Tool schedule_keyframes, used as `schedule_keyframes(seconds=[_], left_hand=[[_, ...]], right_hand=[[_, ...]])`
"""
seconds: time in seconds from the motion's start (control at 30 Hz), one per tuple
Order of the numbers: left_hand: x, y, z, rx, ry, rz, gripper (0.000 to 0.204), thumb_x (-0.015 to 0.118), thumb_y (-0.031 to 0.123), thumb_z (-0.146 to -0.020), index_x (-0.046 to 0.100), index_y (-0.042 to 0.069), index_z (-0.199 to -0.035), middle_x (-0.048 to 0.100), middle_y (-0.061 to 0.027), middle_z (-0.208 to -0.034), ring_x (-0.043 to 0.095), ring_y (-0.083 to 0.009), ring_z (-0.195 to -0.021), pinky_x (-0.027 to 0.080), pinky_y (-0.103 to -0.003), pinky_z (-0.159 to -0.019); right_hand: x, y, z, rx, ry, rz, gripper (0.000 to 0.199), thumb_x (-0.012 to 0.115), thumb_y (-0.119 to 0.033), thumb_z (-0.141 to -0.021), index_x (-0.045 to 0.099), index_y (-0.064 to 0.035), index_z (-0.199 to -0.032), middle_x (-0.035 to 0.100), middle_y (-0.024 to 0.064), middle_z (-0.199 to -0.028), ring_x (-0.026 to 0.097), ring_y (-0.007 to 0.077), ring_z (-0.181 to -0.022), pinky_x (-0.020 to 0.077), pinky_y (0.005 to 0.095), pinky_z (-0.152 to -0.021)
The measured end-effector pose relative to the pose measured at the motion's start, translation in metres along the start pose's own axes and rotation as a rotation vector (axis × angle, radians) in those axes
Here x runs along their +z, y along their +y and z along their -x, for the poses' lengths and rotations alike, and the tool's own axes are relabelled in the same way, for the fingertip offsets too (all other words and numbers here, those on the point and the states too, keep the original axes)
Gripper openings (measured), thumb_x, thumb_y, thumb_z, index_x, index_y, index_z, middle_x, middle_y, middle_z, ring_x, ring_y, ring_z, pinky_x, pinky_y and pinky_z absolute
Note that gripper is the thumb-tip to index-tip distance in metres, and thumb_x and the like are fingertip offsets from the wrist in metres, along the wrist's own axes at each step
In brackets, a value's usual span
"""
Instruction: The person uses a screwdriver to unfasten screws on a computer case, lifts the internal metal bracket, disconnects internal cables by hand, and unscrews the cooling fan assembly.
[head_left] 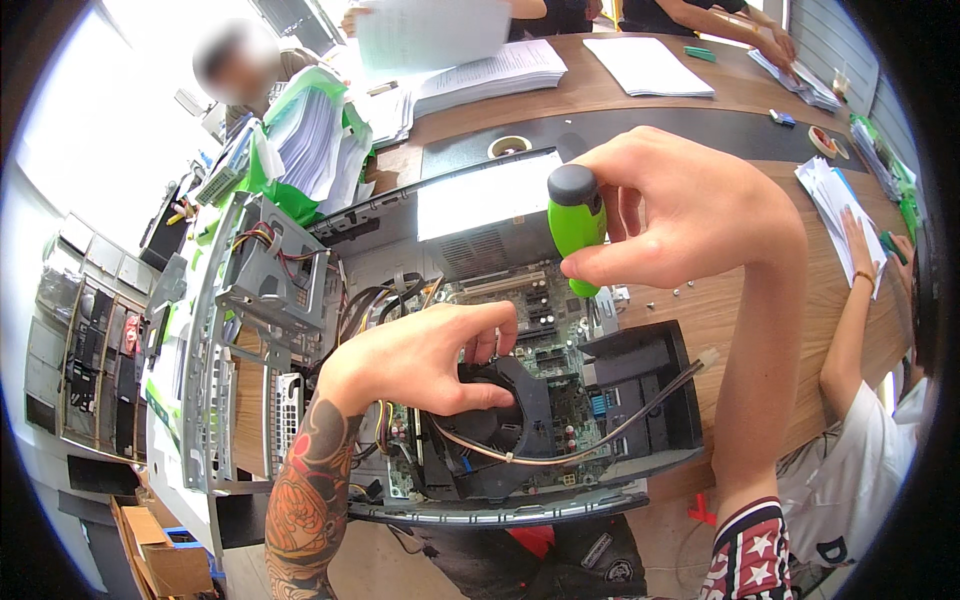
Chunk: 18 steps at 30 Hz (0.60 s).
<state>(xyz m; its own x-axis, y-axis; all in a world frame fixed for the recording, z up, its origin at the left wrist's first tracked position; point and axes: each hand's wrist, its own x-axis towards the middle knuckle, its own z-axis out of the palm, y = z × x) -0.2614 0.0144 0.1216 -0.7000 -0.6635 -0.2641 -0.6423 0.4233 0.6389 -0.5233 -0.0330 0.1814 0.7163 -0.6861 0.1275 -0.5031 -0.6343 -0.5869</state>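
Observation:
An opened desktop computer case [640, 405] lies before me, its green motherboard [540, 290] showing. My right hand [680, 210] grips a green screwdriver [577, 225] with a black cap, held upright over the board's right side; its tip is hidden. My left hand [430, 360] is curled at the black cooling fan [525, 405] on the board, with the thumb on its housing and the fingers bent at its far side. A silver power supply [485, 215] sits at the back of the case. A loose cable [600, 440] arcs over the near right part.
The metal drive cage [285, 270] stands at the left. Small screws [678, 290] lie on the wooden table [760, 310] right of the case. Stacked papers [490, 80], a tape roll [510, 146] and a green bag [300, 140] are behind. Other people handle papers at the far side and right.

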Motion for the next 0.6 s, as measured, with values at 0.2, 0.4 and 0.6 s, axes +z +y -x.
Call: schedule_keyframes(seconds=[0.2, 0.4, 0.6], left_hand=[[0.000, 0.005, 0.000, -0.022, 0.005, -0.006, 0.044, 0.080, 0.029, -0.077, 0.055, 0.002, -0.101, 0.058, -0.0118, -0.078, 0.059, -0.0285, -0.074, 0.048, -0.040, -0.067], [0.000, -0.003, 0.003, -0.011, 0.012, 0.018, 0.032, 0.067, 0.013, -0.072, 0.055, 0.002, -0.100, 0.058, -0.0091, -0.081, 0.058, -0.0244, -0.078, 0.048, -0.037, -0.072], [0.000, 0.004, 0.001, -0.005, 0.014, 0.022, 0.033, 0.064, 0.013, -0.072, 0.054, 0.001, -0.101, 0.058, -0.0123, -0.079, 0.059, -0.0285, -0.077, 0.048, -0.040, -0.071]], right_hand=[[0.001, 0.001, -0.001, -0.019, 0.010, 0.006, 0.022, 0.080, -0.019, -0.075, 0.067, -0.0008, -0.078, 0.065, 0.0065, -0.065, 0.064, 0.0142, -0.058, 0.0492, 0.0257, -0.053], [0.000, 0.000, 0.000, 0.001, -0.007, -0.018, 0.021, 0.079, -0.018, -0.076, 0.066, -0.0012, -0.077, 0.065, 0.0056, -0.064, 0.063, 0.0135, -0.056, 0.0487, 0.0252, -0.053], [0.001, 0.002, 0.000, -0.007, -0.003, -0.022, 0.021, 0.080, -0.018, -0.076, 0.066, -0.0016, -0.077, 0.064, 0.0055, -0.063, 0.062, 0.0130, -0.055, 0.0474, 0.0253, -0.052]])
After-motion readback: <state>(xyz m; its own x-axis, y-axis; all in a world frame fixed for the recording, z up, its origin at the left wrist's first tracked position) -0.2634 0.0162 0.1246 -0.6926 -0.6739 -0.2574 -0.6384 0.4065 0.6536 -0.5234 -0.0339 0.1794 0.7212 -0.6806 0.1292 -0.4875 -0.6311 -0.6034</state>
